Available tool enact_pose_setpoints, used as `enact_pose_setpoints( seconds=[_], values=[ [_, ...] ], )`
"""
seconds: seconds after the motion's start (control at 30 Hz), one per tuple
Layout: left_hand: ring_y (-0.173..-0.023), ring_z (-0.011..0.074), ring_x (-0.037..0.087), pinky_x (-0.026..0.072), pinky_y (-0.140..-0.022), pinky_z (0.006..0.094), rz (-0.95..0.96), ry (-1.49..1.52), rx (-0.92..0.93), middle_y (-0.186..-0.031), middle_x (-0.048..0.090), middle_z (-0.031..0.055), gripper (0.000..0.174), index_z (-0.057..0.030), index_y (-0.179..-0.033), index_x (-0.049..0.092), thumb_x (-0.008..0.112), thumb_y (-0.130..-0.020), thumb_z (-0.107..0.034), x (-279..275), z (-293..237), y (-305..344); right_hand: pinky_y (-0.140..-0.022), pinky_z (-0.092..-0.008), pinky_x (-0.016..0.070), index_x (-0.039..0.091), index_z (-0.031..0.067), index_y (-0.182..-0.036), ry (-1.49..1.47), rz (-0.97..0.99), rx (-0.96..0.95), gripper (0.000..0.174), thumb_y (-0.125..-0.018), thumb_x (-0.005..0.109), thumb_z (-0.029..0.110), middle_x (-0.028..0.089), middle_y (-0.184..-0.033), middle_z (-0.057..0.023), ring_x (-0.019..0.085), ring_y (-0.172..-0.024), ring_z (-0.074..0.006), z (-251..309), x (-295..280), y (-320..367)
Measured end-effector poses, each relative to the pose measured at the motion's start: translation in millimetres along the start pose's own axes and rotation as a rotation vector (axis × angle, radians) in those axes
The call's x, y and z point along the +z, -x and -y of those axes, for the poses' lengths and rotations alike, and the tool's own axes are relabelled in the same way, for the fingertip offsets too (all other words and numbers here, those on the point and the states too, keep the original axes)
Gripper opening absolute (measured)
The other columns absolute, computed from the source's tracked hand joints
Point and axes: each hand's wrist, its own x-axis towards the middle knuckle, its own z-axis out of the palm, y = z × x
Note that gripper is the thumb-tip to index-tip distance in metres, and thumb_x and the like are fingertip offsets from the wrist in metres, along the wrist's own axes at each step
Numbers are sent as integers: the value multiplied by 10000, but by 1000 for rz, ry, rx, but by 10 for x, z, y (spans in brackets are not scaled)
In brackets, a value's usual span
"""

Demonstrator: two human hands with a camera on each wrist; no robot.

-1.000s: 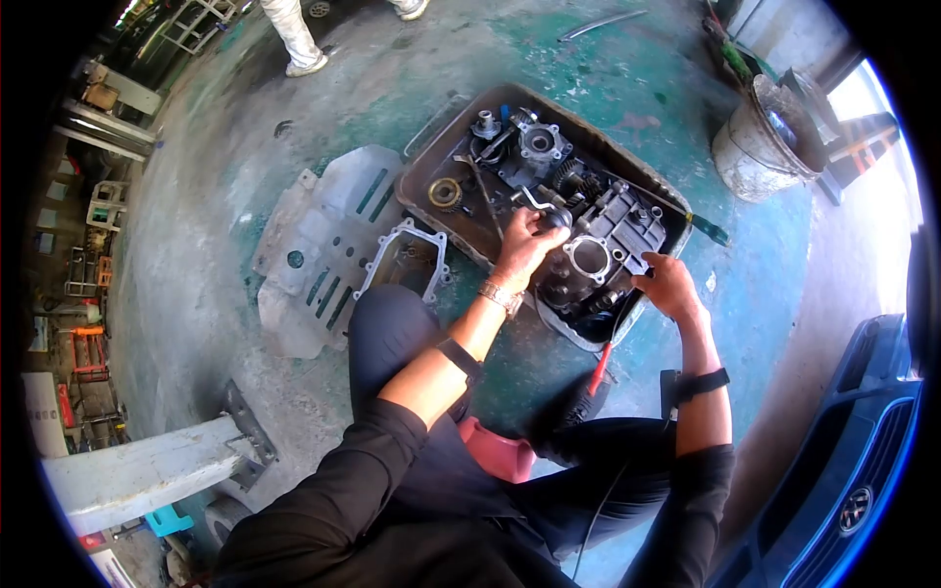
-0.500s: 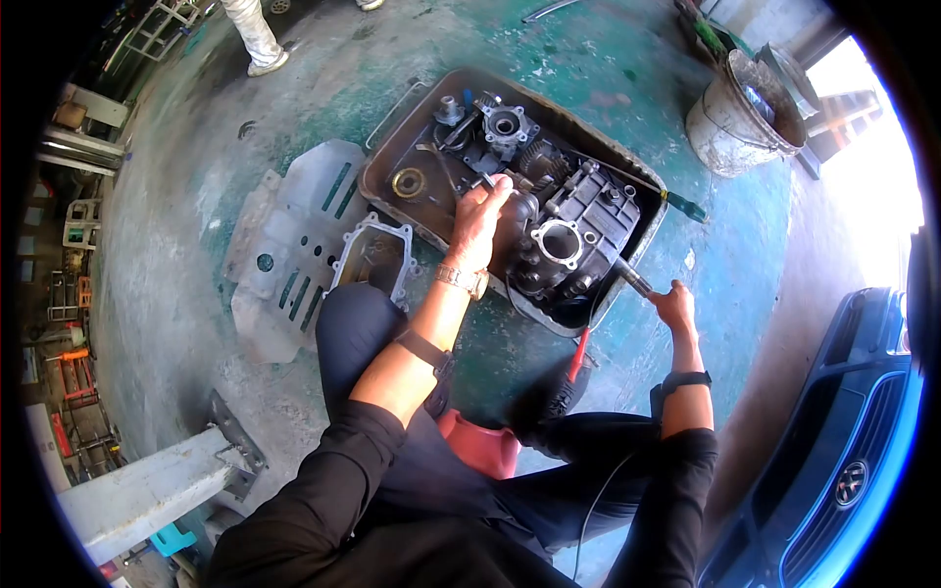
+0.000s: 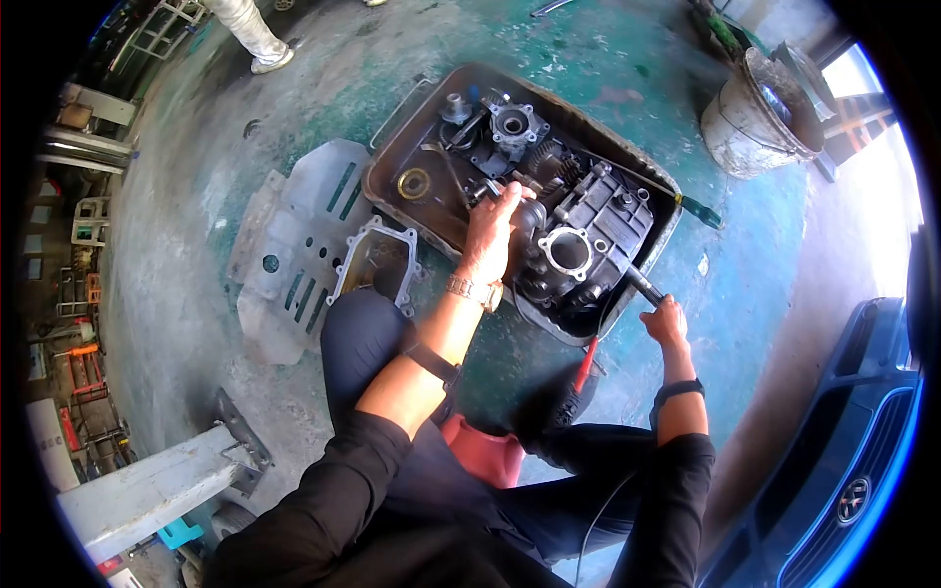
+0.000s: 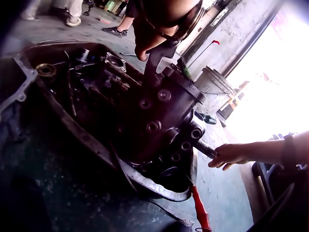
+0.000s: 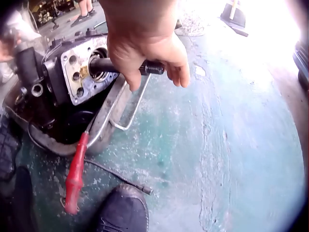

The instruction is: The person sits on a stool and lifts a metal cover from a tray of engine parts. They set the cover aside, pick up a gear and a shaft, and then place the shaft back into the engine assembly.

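The gearbox housing (image 3: 613,220) lies at the right end of a rusty metal tray (image 3: 642,162), its round flanged opening facing up in the head view. My left hand (image 3: 492,235) grips a dark part at the housing's left end; the exact hold is partly hidden. From the other end a dark shaft (image 3: 642,285) sticks out over the tray's rim. My right hand (image 3: 667,321) holds its outer end. In the right wrist view, the splined shaft (image 5: 153,68) runs between the thumb and the fingers of my right hand (image 5: 145,48).
Gears and a flanged part (image 3: 514,125) share the tray with a brass ring (image 3: 414,182). Left of it lie an open cover (image 3: 375,263) and a slotted plate (image 3: 294,235). A red-handled tool (image 3: 586,367) leans near my foot. A bucket (image 3: 750,122) stands right; another person's leg (image 3: 253,34) shows.
My right hand has gone from the housing's edge outward to the shaft, which now sticks out farther. My left hand has shifted left along the housing's end.
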Motion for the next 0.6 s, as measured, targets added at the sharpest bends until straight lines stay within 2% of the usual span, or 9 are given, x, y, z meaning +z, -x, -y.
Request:
enact_pose_setpoints(
  seconds=[0.07,0.1,0.17,0.2,0.27,0.33,0.4,0.43,0.6],
  values=[
    [-893,99,560,421,-812,258,4,33,9,-993,645,32,272,-47,-983,648,546,-939,-295,37,-18,28,-843,-463,490,490,-26,-1054,6,-32,31,498,-730,718,277,585,-1054,-278,587,-1004,-417,30,69,4],
    [-893,99,560,421,-812,258,2,30,8,-993,645,32,272,-47,-983,648,546,-939,-295,73,-37,61,-843,-463,490,490,-26,-1054,4,-29,30,498,-730,718,277,585,-1054,-278,587,-1004,-417,46,87,1],
    [-896,90,556,412,-810,246,-44,-124,84,-994,645,17,246,-58,-992,648,548,-937,-275,139,-58,109,-849,-480,486,398,-21,-1115,-75,-22,109,497,-793,672,239,521,-1121,-300,563,-1022,-455,94,114,-21],
    [-893,76,550,402,-802,234,-54,-76,86,-992,646,5,230,-63,-995,651,555,-932,-262,163,-40,100,-849,-480,486,398,-21,-1115,-77,-20,105,497,-793,672,239,521,-1121,-300,563,-1022,-455,120,137,-36],
    [-835,73,554,436,-766,231,-68,-66,151,-901,632,5,238,-28,-980,647,665,-876,-241,240,-65,147,-836,-492,487,350,-19,-1123,-114,-100,146,473,-823,642,200,494,-1125,-312,562,-999,-478,155,175,-27],
    [-783,53,541,434,-714,210,-71,-115,172,-851,617,-15,196,-31,-964,648,666,-874,-204,307,-49,159,-818,-490,494,339,-39,-1139,-112,-120,154,477,-827,633,173,490,-1116,-304,572,-981,-468,180,172,-6],
    [-712,32,515,423,-645,191,-13,-196,104,-794,594,-41,154,-30,-944,648,665,-871,-165,372,-65,200,-800,-488,500,329,-58,-1155,-111,-147,160,482,-832,623,146,485,-1106,-296,582,-964,-459,223,138,7],
    [-668,17,489,405,-599,178,-9,-195,113,-763,579,-57,121,-26,-927,648,658,-869,-131,436,-60,219,-800,-484,501,301,-68,-1206,-113,-169,163,529,-836,617,138,478,-1120,-299,582,-968,-456,243,136,16],
    [-714,25,513,429,-641,193,-22,-256,147,-785,593,-45,122,-12,-909,644,652,-873,-127,417,37,172,-803,-473,502,191,-85,-1351,-117,-186,175,687,-843,605,123,453,-1163,-305,584,-982,-442,209,186,-10]
  ],
)
